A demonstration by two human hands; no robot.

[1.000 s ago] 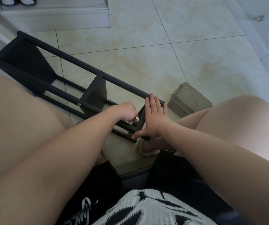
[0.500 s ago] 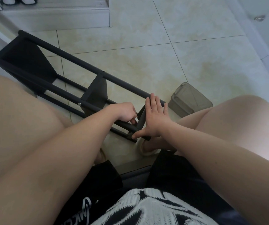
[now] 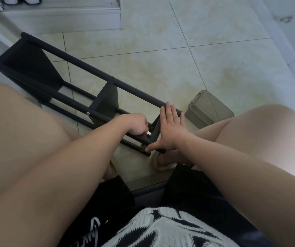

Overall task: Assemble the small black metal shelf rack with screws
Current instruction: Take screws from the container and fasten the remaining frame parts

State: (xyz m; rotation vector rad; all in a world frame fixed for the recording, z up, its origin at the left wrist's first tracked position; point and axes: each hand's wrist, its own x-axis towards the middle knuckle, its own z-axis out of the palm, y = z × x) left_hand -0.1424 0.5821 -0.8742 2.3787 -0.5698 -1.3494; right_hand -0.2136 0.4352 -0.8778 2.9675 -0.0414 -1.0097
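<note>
Below, rack (image 3: 107, 100) far-left to near-right, left fingers (image 3: 143, 124) pinching silvery bit (image 3: 149, 133), right fingers (image 3: 169, 113) straight

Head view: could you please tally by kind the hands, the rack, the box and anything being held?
Hands: 2, left hand and right hand
Black rack: 1
Translucent box: 1
Small silver piece pinched by the left hand: 1
Total: 5

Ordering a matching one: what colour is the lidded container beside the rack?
The container is translucent grey-brown, seen best in the head view.
</note>
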